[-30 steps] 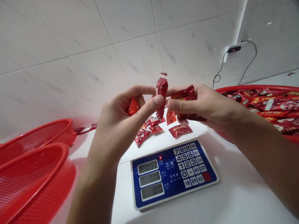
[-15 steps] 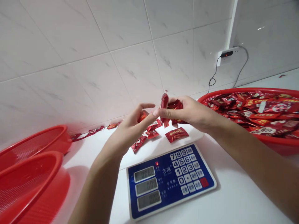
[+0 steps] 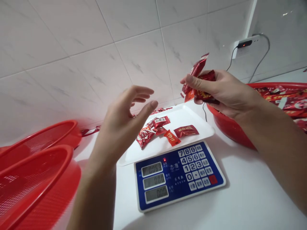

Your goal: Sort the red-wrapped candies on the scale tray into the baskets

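My right hand point(image 3: 223, 89) is raised at the right, wrapped round several red-wrapped candies point(image 3: 198, 68); one long packet sticks up past the thumb. My left hand point(image 3: 129, 115) hovers over the left side of the scale's white tray point(image 3: 196, 116), fingers apart and curved, with nothing seen in it. On the tray lie several red packets, among them a dark red one point(image 3: 186, 130), an orange-red candy point(image 3: 172, 138) and a patterned packet point(image 3: 145, 136). In front of them is the scale's blue keypad panel point(image 3: 177, 187) with three small displays.
A red basket point(image 3: 230, 126) full of red packets stands at the right. Two red mesh baskets point(image 3: 68, 156) are at the left. Behind is a tiled wall point(image 3: 141, 64) with a power socket point(image 3: 236, 52) and a cable. More red packets point(image 3: 91, 131) lie along the wall.
My hands have come apart: the right moved up and right with its candies, the left moved slightly left. An orange-red candy now lies on the tray. The view has shifted a little.
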A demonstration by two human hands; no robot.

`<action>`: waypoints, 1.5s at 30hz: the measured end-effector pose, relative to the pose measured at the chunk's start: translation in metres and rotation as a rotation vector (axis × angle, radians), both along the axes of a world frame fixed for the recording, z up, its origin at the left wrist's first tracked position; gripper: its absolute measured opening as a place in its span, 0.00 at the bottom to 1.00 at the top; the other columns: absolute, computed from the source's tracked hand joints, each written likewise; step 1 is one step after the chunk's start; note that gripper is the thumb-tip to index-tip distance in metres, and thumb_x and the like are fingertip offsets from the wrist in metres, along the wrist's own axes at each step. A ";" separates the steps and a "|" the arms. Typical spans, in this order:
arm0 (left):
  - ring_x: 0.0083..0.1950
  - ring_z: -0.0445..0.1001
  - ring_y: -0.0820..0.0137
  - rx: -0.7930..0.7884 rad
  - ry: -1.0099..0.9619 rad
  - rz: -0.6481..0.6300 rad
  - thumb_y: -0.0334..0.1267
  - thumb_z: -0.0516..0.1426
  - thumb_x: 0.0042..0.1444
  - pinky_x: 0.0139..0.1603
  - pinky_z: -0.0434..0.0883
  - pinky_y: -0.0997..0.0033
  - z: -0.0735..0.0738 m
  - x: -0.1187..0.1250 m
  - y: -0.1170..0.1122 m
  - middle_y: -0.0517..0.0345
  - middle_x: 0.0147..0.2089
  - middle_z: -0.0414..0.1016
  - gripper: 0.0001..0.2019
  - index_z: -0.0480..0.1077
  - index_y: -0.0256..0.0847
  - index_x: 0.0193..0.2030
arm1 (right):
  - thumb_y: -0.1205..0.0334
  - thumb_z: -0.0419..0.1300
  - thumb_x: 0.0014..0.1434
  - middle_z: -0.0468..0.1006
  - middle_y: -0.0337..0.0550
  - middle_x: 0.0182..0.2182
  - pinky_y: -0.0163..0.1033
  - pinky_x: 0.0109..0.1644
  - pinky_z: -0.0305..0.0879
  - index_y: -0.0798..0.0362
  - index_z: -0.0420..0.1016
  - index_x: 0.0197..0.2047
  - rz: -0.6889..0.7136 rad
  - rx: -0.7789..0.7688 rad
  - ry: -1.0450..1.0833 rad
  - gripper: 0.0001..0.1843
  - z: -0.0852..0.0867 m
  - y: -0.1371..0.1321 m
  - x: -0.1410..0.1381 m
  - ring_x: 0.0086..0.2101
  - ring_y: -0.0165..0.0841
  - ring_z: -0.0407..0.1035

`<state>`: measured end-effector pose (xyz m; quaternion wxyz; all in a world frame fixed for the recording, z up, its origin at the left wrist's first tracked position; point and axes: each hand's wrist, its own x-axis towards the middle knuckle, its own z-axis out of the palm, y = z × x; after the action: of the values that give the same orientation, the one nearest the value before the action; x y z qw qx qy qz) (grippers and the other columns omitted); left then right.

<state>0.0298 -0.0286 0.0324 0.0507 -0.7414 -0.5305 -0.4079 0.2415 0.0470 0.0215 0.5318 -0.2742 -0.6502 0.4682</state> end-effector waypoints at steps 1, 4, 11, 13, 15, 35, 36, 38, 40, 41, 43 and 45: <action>0.52 0.74 0.65 0.015 -0.023 -0.013 0.44 0.60 0.60 0.54 0.70 0.65 0.002 0.000 -0.002 0.57 0.50 0.77 0.11 0.72 0.46 0.49 | 0.47 0.70 0.49 0.74 0.43 0.33 0.32 0.28 0.64 0.54 0.74 0.37 -0.013 0.001 -0.007 0.21 0.000 0.000 0.000 0.32 0.31 0.70; 0.52 0.75 0.67 0.020 -0.066 -0.063 0.43 0.60 0.60 0.56 0.69 0.67 0.004 0.002 -0.006 0.59 0.49 0.78 0.10 0.73 0.46 0.48 | 0.46 0.70 0.49 0.74 0.43 0.32 0.33 0.29 0.65 0.54 0.74 0.38 -0.025 0.015 -0.024 0.22 -0.001 0.000 0.000 0.33 0.32 0.70; 0.51 0.75 0.68 0.010 -0.122 -0.091 0.44 0.60 0.61 0.54 0.71 0.69 0.003 0.005 -0.006 0.60 0.48 0.79 0.10 0.75 0.46 0.47 | 0.47 0.72 0.48 0.72 0.41 0.30 0.33 0.30 0.65 0.54 0.73 0.35 -0.015 0.025 -0.012 0.21 -0.002 0.001 -0.001 0.31 0.30 0.68; 0.52 0.75 0.68 0.009 -0.125 -0.089 0.44 0.60 0.61 0.55 0.70 0.69 0.003 0.004 -0.006 0.60 0.49 0.78 0.10 0.75 0.46 0.47 | 0.48 0.71 0.49 0.72 0.41 0.30 0.33 0.29 0.64 0.54 0.74 0.35 -0.014 0.024 -0.010 0.20 -0.001 0.001 -0.001 0.30 0.29 0.67; 0.52 0.75 0.67 0.008 -0.122 -0.093 0.45 0.60 0.60 0.55 0.70 0.68 0.003 0.004 -0.005 0.59 0.49 0.78 0.11 0.74 0.46 0.47 | 0.50 0.72 0.49 0.72 0.40 0.30 0.32 0.28 0.64 0.55 0.74 0.35 -0.013 0.020 0.005 0.19 -0.001 0.000 -0.001 0.29 0.28 0.67; 0.68 0.60 0.50 -0.516 0.168 -0.105 0.63 0.57 0.55 0.63 0.64 0.49 -0.019 -0.029 0.034 0.50 0.70 0.60 0.35 0.59 0.53 0.66 | 0.47 0.70 0.50 0.75 0.41 0.29 0.33 0.28 0.64 0.54 0.73 0.33 -0.051 0.088 -0.037 0.20 0.005 0.001 0.013 0.28 0.28 0.68; 0.70 0.57 0.48 -0.592 0.203 -0.123 0.64 0.56 0.54 0.65 0.62 0.48 -0.025 -0.033 0.041 0.49 0.72 0.56 0.38 0.56 0.52 0.69 | 0.47 0.70 0.50 0.75 0.41 0.28 0.34 0.28 0.63 0.53 0.73 0.34 -0.027 0.093 -0.144 0.19 0.005 0.001 0.016 0.28 0.29 0.68; 0.73 0.49 0.46 -0.692 0.229 -0.123 0.68 0.53 0.52 0.68 0.56 0.44 -0.037 -0.036 0.050 0.47 0.74 0.48 0.44 0.51 0.50 0.71 | 0.48 0.70 0.49 0.75 0.41 0.27 0.36 0.27 0.62 0.53 0.75 0.32 0.072 0.080 -0.484 0.17 0.005 0.003 0.021 0.26 0.30 0.69; 0.73 0.46 0.45 -0.715 0.255 -0.112 0.71 0.51 0.51 0.69 0.52 0.41 -0.046 -0.031 0.053 0.46 0.75 0.44 0.47 0.48 0.50 0.72 | 0.50 0.70 0.48 0.74 0.41 0.24 0.36 0.25 0.60 0.53 0.74 0.29 0.145 0.054 -0.854 0.16 0.001 0.005 0.021 0.24 0.31 0.68; 0.74 0.45 0.45 -0.712 0.275 -0.116 0.71 0.51 0.50 0.68 0.52 0.40 -0.049 -0.026 0.053 0.45 0.75 0.44 0.47 0.47 0.50 0.73 | 0.51 0.69 0.48 0.74 0.40 0.23 0.36 0.24 0.58 0.53 0.73 0.27 0.145 0.047 -0.996 0.15 -0.001 0.006 0.019 0.23 0.31 0.68; 0.73 0.47 0.44 -0.710 0.317 -0.122 0.70 0.52 0.50 0.68 0.53 0.40 -0.052 -0.014 0.051 0.44 0.74 0.47 0.48 0.45 0.50 0.73 | 0.55 0.66 0.49 0.73 0.40 0.22 0.36 0.23 0.56 0.53 0.70 0.25 0.109 0.057 -1.150 0.12 -0.007 0.009 0.011 0.22 0.31 0.66; 0.71 0.50 0.43 -0.702 0.360 -0.107 0.70 0.53 0.49 0.66 0.56 0.39 -0.054 -0.002 0.050 0.42 0.73 0.49 0.48 0.46 0.51 0.73 | 0.56 0.64 0.49 0.73 0.40 0.22 0.36 0.23 0.55 0.53 0.68 0.25 0.102 0.072 -1.180 0.11 -0.013 0.013 0.004 0.23 0.30 0.65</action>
<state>0.0280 0.0209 -0.0218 -0.1350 -0.8000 -0.5808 -0.0670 0.2457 0.0596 0.0088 0.0663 -0.4384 -0.8638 0.2392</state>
